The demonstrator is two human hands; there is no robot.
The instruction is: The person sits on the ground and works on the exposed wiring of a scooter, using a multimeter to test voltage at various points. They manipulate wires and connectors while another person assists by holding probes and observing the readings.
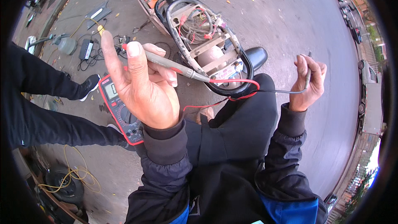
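My left hand (151, 97) is raised, palm up, with a grey multimeter probe (168, 63) gripped between thumb and fingers. Its index finger points away, and a red lead (232, 81) trails from the probe's end. Off to the right, my right hand (309, 85) pinches the black-lead probe (308, 72), its tip upward. A red and grey multimeter (120, 110) with a lit screen lies left of my left wrist, partly covered by it. Beyond my knees stands an opened two-wheeler frame (244, 49) with bundled wires (197, 27) exposed inside.
At left a person's dark-trousered legs (54, 112) stand beside the multimeter. A black charger-like box (86, 49) with cables, a flat grey panel (98, 13) and a yellow cable (78, 172) lie on the ground. Parked vehicles (367, 74) line the road's right side.
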